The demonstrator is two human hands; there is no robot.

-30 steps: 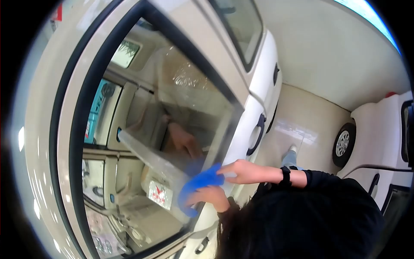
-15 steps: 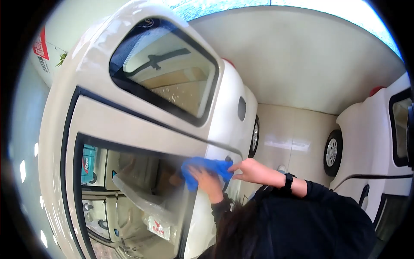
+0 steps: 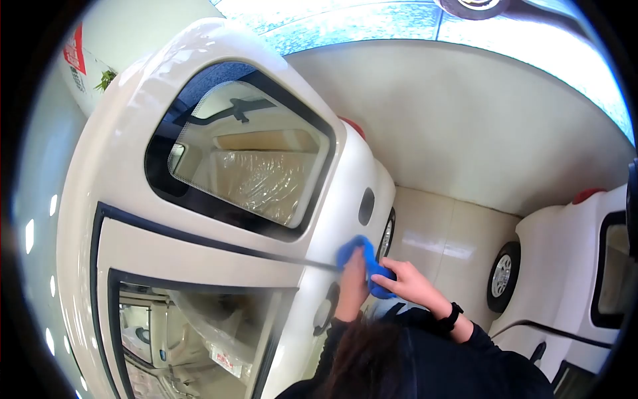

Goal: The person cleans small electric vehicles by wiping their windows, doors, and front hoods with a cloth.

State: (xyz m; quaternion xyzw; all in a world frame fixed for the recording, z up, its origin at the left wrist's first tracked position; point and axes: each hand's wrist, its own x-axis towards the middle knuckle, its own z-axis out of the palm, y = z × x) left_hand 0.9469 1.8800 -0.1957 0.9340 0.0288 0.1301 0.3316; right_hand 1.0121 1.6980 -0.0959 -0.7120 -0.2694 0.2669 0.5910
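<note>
Blue cloth [image 3: 370, 255] in 2 hands [image 3: 412, 287]

Interior of a vehicle showroom, identifiable by a near cream-coloured car [image 3: 322, 226] and a second pale car [image 3: 545, 233] across polished floor tiles [image 3: 425, 216], clear plastic film [image 3: 266, 183] visible through the rear side window [image 3: 229, 133], a bright display panel [image 3: 359, 25], and a red lettered sign [image 3: 75, 52].

The left hand [image 3: 353, 279] is lying on a blue cloth [image 3: 373, 267] by the side of a white car [image 3: 342, 183], and the right hand [image 3: 410, 284] is pinching the cloth's other end. A black band [image 3: 452, 316] is circling the right wrist [image 3: 441, 307]. Shiny plastic [image 3: 262, 179] is showing through the back window [image 3: 164, 163]. Another car [image 3: 561, 229] is standing across the floor [image 3: 425, 229], at the right.
</note>
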